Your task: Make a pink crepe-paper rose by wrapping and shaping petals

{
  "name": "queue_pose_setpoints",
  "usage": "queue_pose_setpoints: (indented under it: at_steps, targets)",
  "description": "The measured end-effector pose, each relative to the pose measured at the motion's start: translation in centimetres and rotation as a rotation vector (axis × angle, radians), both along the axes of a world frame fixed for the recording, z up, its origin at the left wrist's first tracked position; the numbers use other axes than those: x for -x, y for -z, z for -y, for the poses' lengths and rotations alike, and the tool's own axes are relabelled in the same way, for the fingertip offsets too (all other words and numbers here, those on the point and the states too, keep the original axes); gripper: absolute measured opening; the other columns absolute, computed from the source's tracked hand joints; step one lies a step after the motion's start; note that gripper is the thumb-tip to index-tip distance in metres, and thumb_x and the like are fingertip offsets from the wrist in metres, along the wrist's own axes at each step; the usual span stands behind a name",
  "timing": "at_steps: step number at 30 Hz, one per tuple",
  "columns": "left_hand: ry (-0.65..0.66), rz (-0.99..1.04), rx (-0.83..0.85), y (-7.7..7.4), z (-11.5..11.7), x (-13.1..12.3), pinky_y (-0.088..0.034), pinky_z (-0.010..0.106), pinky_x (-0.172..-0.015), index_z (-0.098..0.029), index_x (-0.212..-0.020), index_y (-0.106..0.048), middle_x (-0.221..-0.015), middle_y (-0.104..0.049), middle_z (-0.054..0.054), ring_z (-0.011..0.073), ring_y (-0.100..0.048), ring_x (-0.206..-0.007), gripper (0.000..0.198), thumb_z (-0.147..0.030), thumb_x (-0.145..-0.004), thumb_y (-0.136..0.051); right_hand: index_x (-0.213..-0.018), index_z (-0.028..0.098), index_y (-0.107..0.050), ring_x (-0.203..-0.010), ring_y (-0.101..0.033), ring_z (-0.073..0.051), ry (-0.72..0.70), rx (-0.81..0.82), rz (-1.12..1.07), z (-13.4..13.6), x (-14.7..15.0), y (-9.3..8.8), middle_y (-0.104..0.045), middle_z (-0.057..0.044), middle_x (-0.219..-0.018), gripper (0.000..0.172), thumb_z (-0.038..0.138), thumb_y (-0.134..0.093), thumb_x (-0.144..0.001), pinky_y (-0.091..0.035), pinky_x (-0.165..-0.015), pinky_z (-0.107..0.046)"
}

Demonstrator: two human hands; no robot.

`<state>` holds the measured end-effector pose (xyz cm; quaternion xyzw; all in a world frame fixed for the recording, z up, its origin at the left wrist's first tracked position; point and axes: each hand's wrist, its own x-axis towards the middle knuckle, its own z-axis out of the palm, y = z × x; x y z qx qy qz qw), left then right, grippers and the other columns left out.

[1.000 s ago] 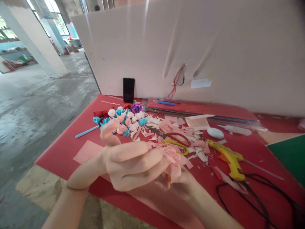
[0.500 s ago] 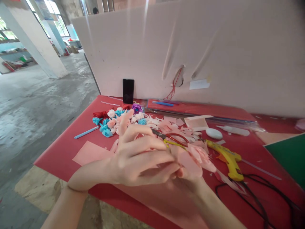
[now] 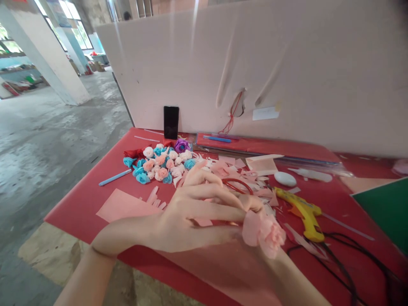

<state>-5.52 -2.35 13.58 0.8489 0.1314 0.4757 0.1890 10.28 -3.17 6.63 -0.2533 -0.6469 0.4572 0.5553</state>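
A pink paper rose [image 3: 272,238] with a rounded outer petal sits between my hands, its bloom facing right over my right wrist. My left hand [image 3: 200,208] comes across from the left, its fingertips pinched at the base of the rose. My right hand [image 3: 256,205] is mostly hidden behind the left fingers and the rose; its curled fingers show above the bloom, gripping at the same base. Just beyond the hands, the red handle of a pair of scissors [image 3: 237,183] lies among pink paper scraps [image 3: 223,168].
Finished paper flowers [image 3: 159,161] are heaped at the table's far left, near a phone [image 3: 171,122] leaning on the white board. A yellow glue gun [image 3: 302,212] with a black cord lies to the right. A pink paper sheet [image 3: 124,206] lies left.
The rose has turned and moved down, now over my right wrist. My left fingers have shifted right and flattened, uncovering more of the flower heap. The right fingers now show above the rose.
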Motion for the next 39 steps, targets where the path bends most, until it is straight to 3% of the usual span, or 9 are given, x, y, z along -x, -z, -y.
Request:
queue_pose_setpoints:
  at_steps: [7,15,19,21,24,29,34,39]
  targets:
    - [0.143,0.028,0.050,-0.1,0.1,-0.2,-0.055,0.032,-0.079,-0.014,-0.083,-0.063,-0.081,-0.073,0.008,0.0157,-0.061,-0.077,0.003,-0.017,-0.083,-0.064,-0.060,0.026,-0.057,-0.044,-0.047,-0.012,-0.015,-0.200,-0.089,-0.1,-0.3,-2.7,-0.055,0.005,-0.049,0.026,0.040,-0.070,-0.077,-0.045,-0.048,-0.027]
    - [0.206,0.119,0.114,0.2,0.1,-0.6,-0.055,0.033,-0.082,-0.014,-0.083,-0.060,-0.084,-0.074,0.012,0.0169,-0.068,-0.081,0.005,-0.013,-0.081,-0.064,-0.058,0.023,-0.058,-0.051,-0.055,-0.014,0.048,-0.260,-0.018,0.5,-0.4,-3.7,-0.059,0.002,-0.051,0.027,0.035,-0.069,-0.079,-0.050,-0.056,-0.029]
    - [0.244,0.144,0.151,0.1,0.3,-0.6,-0.057,0.032,-0.080,-0.015,-0.082,-0.058,-0.085,-0.075,0.011,0.0177,-0.069,-0.081,0.005,-0.014,-0.081,-0.063,-0.061,0.024,-0.059,-0.058,-0.059,-0.018,0.070,-0.291,-0.006,0.7,-0.5,-3.7,-0.058,0.002,-0.051,0.029,0.046,-0.068,-0.078,-0.052,-0.059,-0.033]
    - [0.233,0.158,0.210,-0.1,0.5,-0.4,-0.057,0.033,-0.081,-0.016,-0.082,-0.058,-0.089,-0.075,0.010,0.0184,-0.070,-0.083,0.003,-0.016,-0.083,-0.062,-0.065,0.024,-0.060,-0.059,-0.060,-0.016,0.107,-0.328,0.016,0.7,-0.7,-3.6,-0.062,0.002,-0.058,0.025,0.040,-0.066,-0.081,-0.053,-0.060,-0.032]
    - [0.163,0.122,0.296,-0.5,0.6,-0.1,-0.056,0.033,-0.084,-0.016,-0.083,-0.062,-0.092,-0.073,0.010,0.0188,-0.068,-0.090,0.007,-0.020,-0.087,-0.058,-0.073,0.023,-0.063,-0.066,-0.062,-0.014,0.202,-0.448,0.090,0.6,-1.1,-3.6,-0.069,0.000,-0.071,0.014,0.023,-0.061,-0.087,-0.053,-0.062,-0.029]
    - [0.187,0.038,0.448,-1.3,0.6,0.6,-0.054,0.026,-0.078,-0.014,-0.080,-0.064,-0.078,-0.070,0.007,0.0134,-0.063,-0.079,0.016,-0.013,-0.089,-0.051,-0.083,0.019,-0.064,-0.073,-0.062,-0.015,0.297,-0.693,0.287,0.6,-2.2,-4.3,-0.070,-0.004,-0.076,0.016,0.005,-0.056,-0.084,-0.052,-0.064,-0.030]
    - [0.258,0.004,0.536,-1.6,0.8,0.7,-0.051,0.021,-0.074,-0.012,-0.078,-0.065,-0.075,-0.072,0.005,0.0110,-0.063,-0.072,0.010,-0.014,-0.086,-0.059,-0.089,0.018,-0.064,-0.078,-0.060,-0.018,0.388,-0.805,0.459,1.1,-3.3,-4.8,-0.071,-0.007,-0.082,0.019,0.001,-0.056,-0.082,-0.052,-0.063,-0.032]
    - [0.264,-0.032,0.478,-1.5,0.7,0.6,-0.050,0.026,-0.076,-0.010,-0.075,-0.065,-0.073,-0.071,0.007,0.0120,-0.061,-0.068,0.009,-0.017,-0.081,-0.065,-0.091,0.016,-0.064,-0.080,-0.061,-0.019,0.445,-0.914,0.568,1.6,-3.7,-5.1,-0.072,-0.009,-0.082,0.016,0.006,-0.053,-0.088,-0.052,-0.063,-0.033]
